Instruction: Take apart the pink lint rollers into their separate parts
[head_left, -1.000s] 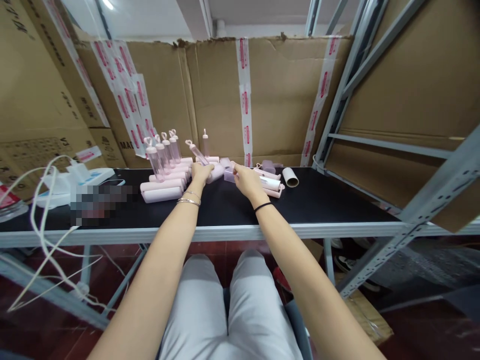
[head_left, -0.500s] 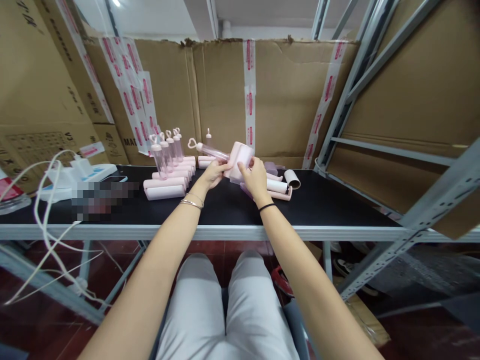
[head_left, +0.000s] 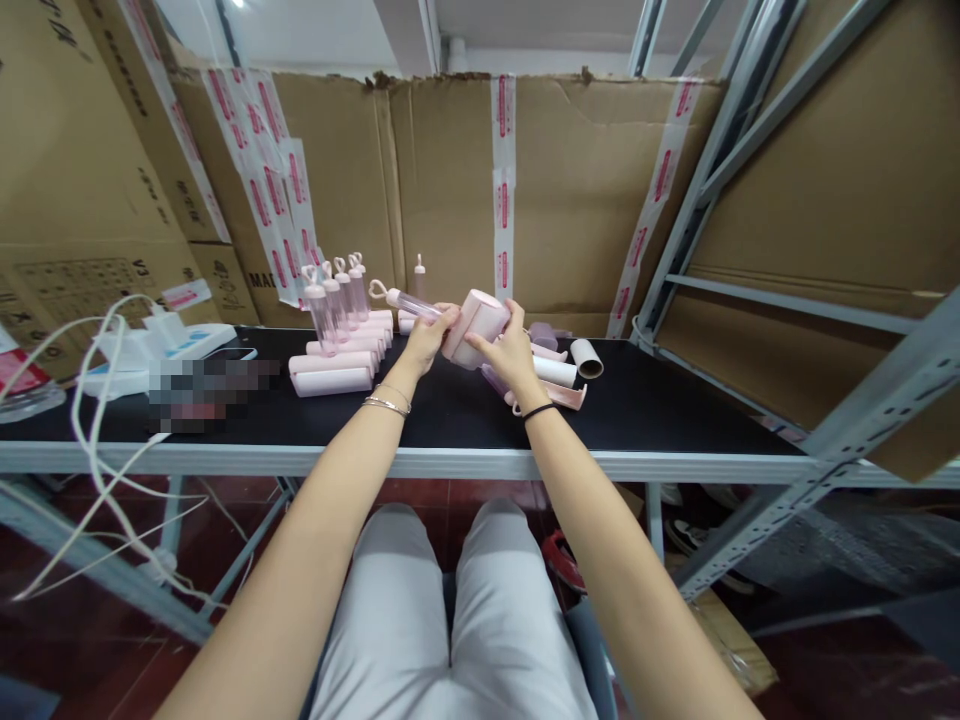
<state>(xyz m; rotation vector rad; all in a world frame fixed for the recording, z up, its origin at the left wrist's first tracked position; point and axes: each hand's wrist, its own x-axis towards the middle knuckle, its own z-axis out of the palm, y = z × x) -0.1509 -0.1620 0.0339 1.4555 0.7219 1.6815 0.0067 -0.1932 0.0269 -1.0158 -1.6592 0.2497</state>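
Both my hands hold one pink lint roller (head_left: 477, 319) above the black table top (head_left: 645, 410). My left hand (head_left: 426, 338) grips it where the clear handle with a heart-shaped loop (head_left: 397, 297) meets the pink head. My right hand (head_left: 508, 352) closes its fingers round the pink head from the right. Just beyond my right hand lie loose rollers: a white one (head_left: 556, 371) in a pink holder and a bare paper roll (head_left: 586, 357).
A row of finished pink rollers (head_left: 334, 352) stands at the back left of the table. White cables (head_left: 97, 400) and a white device (head_left: 150, 350) sit at the far left. Cardboard walls (head_left: 570, 190) close the back. A grey metal rack frame (head_left: 847, 420) rises on the right.
My hands lifted the pink roller off the table and brought it together in the air. Its pink head has since tilted a little to the right.
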